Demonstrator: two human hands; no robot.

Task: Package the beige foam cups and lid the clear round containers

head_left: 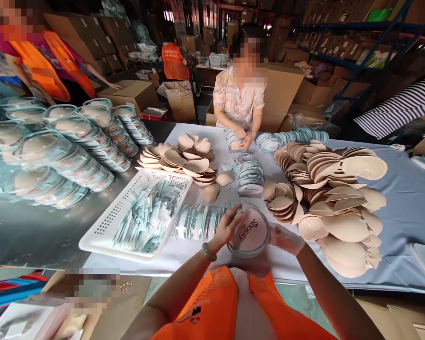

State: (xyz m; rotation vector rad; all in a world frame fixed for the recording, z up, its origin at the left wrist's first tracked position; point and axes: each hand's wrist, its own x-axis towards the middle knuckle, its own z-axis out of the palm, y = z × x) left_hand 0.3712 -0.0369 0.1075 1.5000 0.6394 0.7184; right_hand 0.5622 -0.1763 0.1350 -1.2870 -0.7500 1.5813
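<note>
My left hand [227, 227] grips the left rim of a round clear plastic case [250, 231], its fingers over the top edge. A pale lid label with the word "Sbeauty" faces up at me. At the case's right edge is my right hand [286, 240], slightly blurred, its fingers stretched toward the rim; whether they press on it is unclear. Left of the case lies a row of similar clear cases [198, 222] on edge. Just beyond it, a leaning stack of labelled cases [250, 174] stands near loose beige bra cups [211, 192].
A white basket [92, 238] of small packets stands left. Piles of beige cups [184, 158] lie behind it and at right [347, 222]. Stacked filled cases [67, 151] cover the dark table. A co-worker [239, 101] handles cases opposite; other people stand farther off.
</note>
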